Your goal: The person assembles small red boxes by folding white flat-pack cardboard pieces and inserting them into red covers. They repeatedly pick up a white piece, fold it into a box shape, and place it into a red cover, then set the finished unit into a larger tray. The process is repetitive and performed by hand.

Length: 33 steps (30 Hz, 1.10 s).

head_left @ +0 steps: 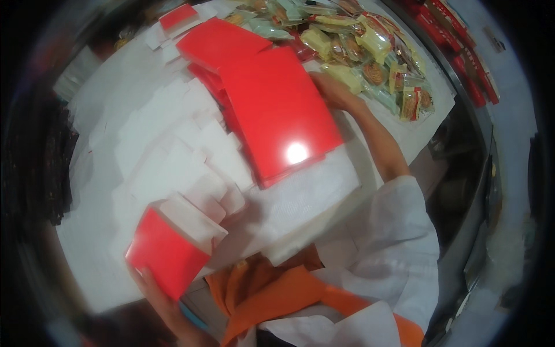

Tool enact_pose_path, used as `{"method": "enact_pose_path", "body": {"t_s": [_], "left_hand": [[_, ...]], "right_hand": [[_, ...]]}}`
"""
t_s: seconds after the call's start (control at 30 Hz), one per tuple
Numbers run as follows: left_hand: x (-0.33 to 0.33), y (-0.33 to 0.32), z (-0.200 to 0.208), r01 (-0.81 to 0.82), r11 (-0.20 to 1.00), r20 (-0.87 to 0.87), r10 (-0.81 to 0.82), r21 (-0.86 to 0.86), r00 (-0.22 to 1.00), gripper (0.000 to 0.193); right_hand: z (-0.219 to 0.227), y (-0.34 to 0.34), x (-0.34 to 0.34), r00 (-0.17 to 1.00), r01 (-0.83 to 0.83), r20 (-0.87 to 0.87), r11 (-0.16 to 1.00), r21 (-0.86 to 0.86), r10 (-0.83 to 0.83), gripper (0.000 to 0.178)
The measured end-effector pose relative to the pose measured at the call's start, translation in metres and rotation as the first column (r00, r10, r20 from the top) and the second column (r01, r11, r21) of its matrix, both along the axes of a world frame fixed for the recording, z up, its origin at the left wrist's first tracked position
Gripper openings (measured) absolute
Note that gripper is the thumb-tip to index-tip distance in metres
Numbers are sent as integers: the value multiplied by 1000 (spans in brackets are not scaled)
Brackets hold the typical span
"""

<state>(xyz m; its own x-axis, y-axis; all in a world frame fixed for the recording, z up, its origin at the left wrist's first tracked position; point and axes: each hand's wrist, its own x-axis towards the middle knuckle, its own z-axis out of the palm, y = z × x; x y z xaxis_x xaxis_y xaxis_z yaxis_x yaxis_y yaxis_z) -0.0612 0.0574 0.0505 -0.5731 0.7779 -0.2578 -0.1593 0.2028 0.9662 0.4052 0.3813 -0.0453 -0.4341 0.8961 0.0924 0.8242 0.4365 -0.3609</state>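
At the lower left, my left hand (149, 284) grips a red carton (169, 250) by its near left edge, the fingers partly under it. White inner flaps (193, 211) stick out from the carton's far side. My right arm reaches forward along the right of a stack of flat red cartons (277, 110). My right hand (334, 92) is at the stack's far right edge, its fingers mostly hidden, so I cannot tell whether it grips the stack.
White carton flaps (167, 156) spread in a row left of the red stack. A heap of wrapped snack packets (370, 46) lies at the far right of the white table (110, 133). Another red piece (178, 17) sits at the far edge. More red cartons (457, 40) stand beyond the table's right side.
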Motion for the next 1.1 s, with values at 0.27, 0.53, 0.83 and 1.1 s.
{"method": "enact_pose_path", "body": {"t_s": [0.27,0.53,0.83,1.1], "left_hand": [[-7,-13,-19,120,980,108,-138,158,985,63],[-12,-43,-32,15,994,109,-26,106,994,48],[11,-54,-14,90,981,84,-105,170,991,54],[11,-48,-15,69,990,117,-84,123,990,52]], "right_hand": [[0,-143,79,-64,-177,-787,784,-596,-613,47],[79,-229,-15,-175,-322,-968,939,-116,-180,61],[144,-229,-169,816,-266,-375,861,433,440,39],[110,-201,-250,755,-633,354,475,611,551,37]]}}
